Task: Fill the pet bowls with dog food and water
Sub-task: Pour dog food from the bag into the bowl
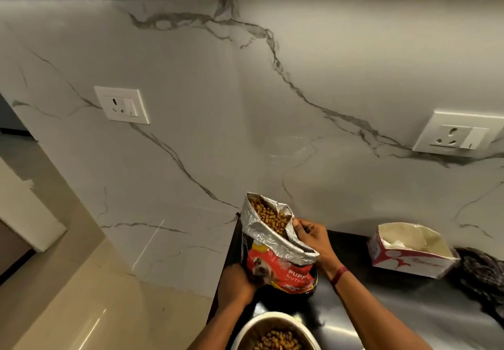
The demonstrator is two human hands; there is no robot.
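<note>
Spillage risk: food bag (275,251) held open just behind the part-filled bowl (272,316), left hand (235,284) gripping its base, right hand (311,237) pinching its rim; a slipping pinch could scatter kibble (268,214) beside the bowl.

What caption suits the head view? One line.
Left hand and right hand hold an open dog food bag at the dark counter, behind a metal bowl of kibble.

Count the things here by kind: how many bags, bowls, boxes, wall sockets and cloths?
Bag: 1
Bowl: 1
Box: 1
Sockets: 2
Cloth: 1
Total: 6
</note>
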